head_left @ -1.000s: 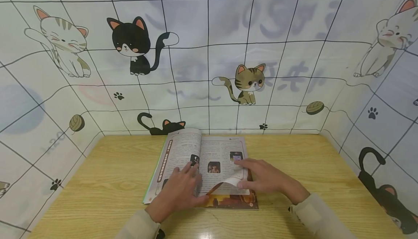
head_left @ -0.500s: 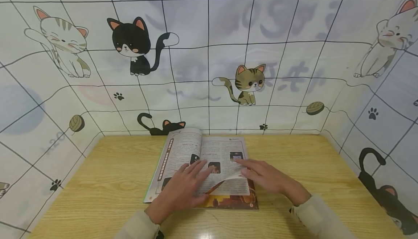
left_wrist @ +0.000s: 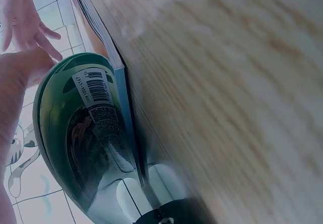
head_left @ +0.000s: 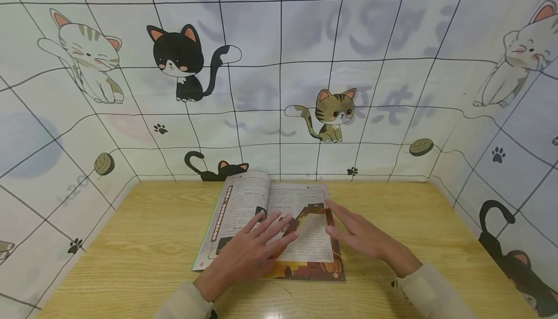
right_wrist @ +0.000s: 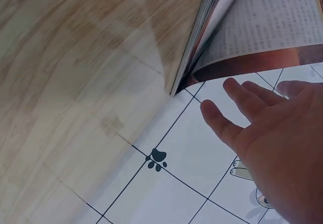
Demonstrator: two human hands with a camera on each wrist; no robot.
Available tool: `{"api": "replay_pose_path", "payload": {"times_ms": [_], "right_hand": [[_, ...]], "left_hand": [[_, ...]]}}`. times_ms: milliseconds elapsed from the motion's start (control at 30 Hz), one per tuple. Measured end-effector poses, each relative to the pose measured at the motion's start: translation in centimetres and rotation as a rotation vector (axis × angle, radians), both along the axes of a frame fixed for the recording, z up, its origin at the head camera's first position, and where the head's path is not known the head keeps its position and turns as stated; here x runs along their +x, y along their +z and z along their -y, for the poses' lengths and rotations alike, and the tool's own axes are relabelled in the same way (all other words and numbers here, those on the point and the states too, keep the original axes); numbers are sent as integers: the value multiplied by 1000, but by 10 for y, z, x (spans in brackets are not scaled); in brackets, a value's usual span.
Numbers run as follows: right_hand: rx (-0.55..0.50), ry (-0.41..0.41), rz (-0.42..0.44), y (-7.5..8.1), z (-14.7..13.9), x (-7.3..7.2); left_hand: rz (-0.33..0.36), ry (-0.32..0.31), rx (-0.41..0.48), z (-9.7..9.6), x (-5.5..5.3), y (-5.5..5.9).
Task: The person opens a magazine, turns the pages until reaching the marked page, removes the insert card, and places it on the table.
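An open magazine (head_left: 243, 195) lies on the wooden table, its left part bulging upward near the spine. My left hand (head_left: 249, 250) is spread over the lower middle, fingers straight and overlapping the fold. A right-hand page (head_left: 296, 194) has its lower part curled up and leftward, baring a brown-bordered page (head_left: 311, 244) underneath. At the right edge is my right hand (head_left: 364, 234), fingers extended. In the right wrist view those straight fingers (right_wrist: 219, 120) are beside a bowed brown page edge (right_wrist: 257, 62), pinching nothing. The left wrist view shows the raised green back cover (left_wrist: 55, 100) with a barcode.
The wooden table (head_left: 148, 241) extends on both sides of the magazine. Behind and beside it hang white gridded walls (head_left: 261, 86) printed with cartoon cats. The magazine's far edge lies close to the back wall.
The right page's lower corner has curled further up and left, uncovering more of the page below. My left fingers have spread rightward over the fold. My right hand has shifted slightly right.
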State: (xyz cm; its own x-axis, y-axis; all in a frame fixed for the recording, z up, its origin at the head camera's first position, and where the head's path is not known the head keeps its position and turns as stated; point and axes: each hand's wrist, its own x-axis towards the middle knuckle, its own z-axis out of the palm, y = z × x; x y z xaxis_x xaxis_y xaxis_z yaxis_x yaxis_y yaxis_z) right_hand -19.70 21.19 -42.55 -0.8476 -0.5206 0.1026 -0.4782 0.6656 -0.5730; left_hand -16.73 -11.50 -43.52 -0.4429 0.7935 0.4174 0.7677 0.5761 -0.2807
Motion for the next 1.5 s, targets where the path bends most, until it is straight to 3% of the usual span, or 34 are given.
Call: {"api": "replay_pose_path", "payload": {"times_ms": [167, 400, 533, 900, 1300, 1500], "right_hand": [[46, -13, 46, -4, -4, 0], [193, 187, 87, -12, -7, 2], [222, 214, 127, -14, -8, 4], [267, 215, 80, -15, -5, 3], [286, 229, 37, -15, -4, 1], [287, 240, 26, -16, -5, 2]], "left_hand": [[-29, 14, -74, 0, 2, 0], [-93, 36, -186, -2, 3, 0], [-94, 46, -228, -3, 3, 0], [-80, 48, -183, -4, 4, 0], [-25, 204, -201, -5, 7, 2], [-21, 233, -182, -3, 6, -1]]}}
